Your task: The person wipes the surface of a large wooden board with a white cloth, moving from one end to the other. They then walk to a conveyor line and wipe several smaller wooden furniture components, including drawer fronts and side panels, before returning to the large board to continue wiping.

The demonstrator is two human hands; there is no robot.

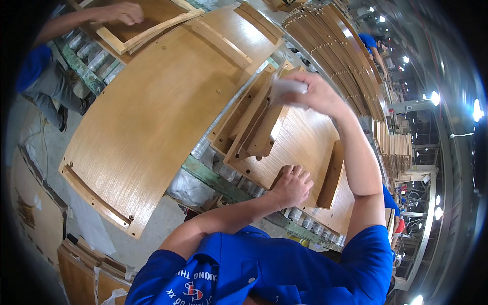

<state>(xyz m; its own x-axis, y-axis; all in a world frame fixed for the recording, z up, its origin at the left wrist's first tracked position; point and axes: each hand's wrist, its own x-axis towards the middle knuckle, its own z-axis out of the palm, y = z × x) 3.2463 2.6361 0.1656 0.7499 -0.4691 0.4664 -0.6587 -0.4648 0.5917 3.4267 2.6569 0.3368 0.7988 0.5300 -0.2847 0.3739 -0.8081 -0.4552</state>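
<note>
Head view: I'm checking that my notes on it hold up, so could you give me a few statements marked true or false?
1. The right hand holds a white item. True; it is too blurred to name.
2. The left hand holds that item too. False: it is at the small panel, apart from the item.
3. A co-worker's hand is by a wooden frame. True.
4. The big panel has no strips on it. False: several strips are on it.
5. The person's shirt is blue. True.
</note>
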